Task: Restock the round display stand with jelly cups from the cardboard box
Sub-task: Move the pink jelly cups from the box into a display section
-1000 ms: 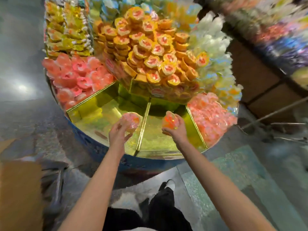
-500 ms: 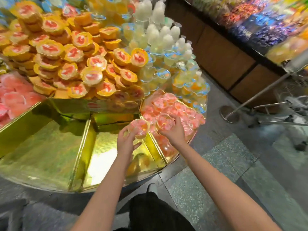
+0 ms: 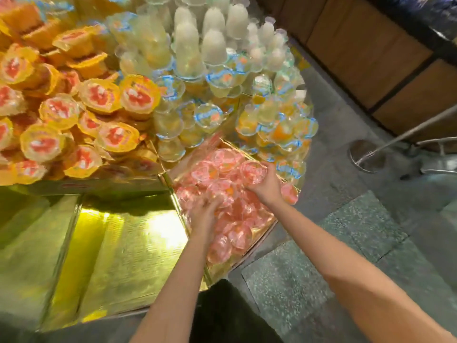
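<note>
**Both hands now over the pink compartment**

Head view: a second ago both hands held pink cups over the empty gold trays; now they are over the pink jelly cups point(image 3: 222, 214). Right hand point(image 3: 265, 188) grips a pink cup point(image 3: 253, 171) at its fingertips, above the pile. Left hand point(image 3: 205, 214) is blurred, grip unclear. Empty gold tray point(image 3: 138, 256) lies left of it. Judgement: topping up pink section. Cardboard box not visible.

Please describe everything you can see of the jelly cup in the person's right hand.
The jelly cup is a small round cup of clear plastic, with pink jelly and an orange piece showing through it. The right hand grips it from its near side, fingers curled round its rim. It is held tilted over the far end of the pink cup pile in the gold compartment. Whether it touches the pile is unclear.
</note>
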`<control>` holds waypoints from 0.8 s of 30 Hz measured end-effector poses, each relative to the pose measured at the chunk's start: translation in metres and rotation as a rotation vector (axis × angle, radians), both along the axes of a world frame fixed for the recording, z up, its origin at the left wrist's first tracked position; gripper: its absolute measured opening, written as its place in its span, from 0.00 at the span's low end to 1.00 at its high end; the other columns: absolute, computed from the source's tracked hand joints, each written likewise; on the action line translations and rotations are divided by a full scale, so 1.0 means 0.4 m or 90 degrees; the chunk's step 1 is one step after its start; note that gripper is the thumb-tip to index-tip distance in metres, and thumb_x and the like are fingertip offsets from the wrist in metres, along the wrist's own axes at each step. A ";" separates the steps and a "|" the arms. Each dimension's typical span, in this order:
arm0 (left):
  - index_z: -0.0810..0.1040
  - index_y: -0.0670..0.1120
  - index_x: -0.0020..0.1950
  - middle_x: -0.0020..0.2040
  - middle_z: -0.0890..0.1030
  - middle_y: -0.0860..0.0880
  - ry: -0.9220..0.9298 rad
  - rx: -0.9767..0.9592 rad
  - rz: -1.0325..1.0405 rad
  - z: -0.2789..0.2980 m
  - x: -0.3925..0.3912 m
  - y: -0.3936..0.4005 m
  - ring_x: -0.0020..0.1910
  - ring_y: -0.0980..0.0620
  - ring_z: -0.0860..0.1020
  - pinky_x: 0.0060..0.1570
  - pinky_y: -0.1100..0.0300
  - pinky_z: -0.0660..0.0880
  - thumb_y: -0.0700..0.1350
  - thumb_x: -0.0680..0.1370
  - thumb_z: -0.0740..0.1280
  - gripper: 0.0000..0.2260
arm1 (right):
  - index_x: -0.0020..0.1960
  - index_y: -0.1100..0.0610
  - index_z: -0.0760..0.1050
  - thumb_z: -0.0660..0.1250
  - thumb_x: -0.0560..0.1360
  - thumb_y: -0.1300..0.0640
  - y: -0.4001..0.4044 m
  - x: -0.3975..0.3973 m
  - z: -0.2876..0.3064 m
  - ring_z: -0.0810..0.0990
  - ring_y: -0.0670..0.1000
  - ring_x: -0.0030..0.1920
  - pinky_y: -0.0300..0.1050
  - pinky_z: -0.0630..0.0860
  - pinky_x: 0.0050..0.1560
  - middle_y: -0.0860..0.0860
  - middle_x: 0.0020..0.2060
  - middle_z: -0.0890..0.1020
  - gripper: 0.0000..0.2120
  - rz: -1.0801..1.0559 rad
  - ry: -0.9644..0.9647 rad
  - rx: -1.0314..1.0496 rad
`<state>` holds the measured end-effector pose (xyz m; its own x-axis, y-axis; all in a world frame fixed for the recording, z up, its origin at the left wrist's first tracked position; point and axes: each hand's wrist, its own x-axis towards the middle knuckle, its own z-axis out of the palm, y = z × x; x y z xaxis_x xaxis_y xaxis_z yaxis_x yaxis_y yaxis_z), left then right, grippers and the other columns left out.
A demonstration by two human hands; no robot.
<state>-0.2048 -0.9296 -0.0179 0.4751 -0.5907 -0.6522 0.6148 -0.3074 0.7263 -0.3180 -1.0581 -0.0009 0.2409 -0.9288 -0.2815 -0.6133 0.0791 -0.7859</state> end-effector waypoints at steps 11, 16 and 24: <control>0.66 0.51 0.74 0.66 0.76 0.48 -0.033 0.066 0.002 -0.033 -0.037 -0.058 0.57 0.51 0.80 0.54 0.57 0.78 0.46 0.69 0.74 0.35 | 0.72 0.53 0.59 0.76 0.67 0.67 -0.063 0.014 -0.061 0.75 0.47 0.33 0.37 0.74 0.30 0.52 0.55 0.77 0.40 0.026 0.030 0.034; 0.63 0.48 0.75 0.71 0.70 0.48 0.008 0.056 0.080 -0.047 -0.062 -0.098 0.64 0.49 0.76 0.52 0.61 0.77 0.42 0.74 0.71 0.32 | 0.78 0.45 0.45 0.77 0.65 0.67 -0.065 -0.011 -0.080 0.73 0.54 0.65 0.46 0.79 0.51 0.54 0.72 0.66 0.56 0.037 0.028 0.035; 0.61 0.49 0.76 0.72 0.69 0.48 -0.001 0.102 0.097 -0.052 -0.071 -0.115 0.66 0.45 0.73 0.66 0.40 0.69 0.58 0.60 0.75 0.47 | 0.78 0.44 0.45 0.74 0.66 0.70 -0.055 -0.075 -0.104 0.71 0.56 0.68 0.51 0.80 0.53 0.55 0.71 0.66 0.54 0.013 0.055 0.064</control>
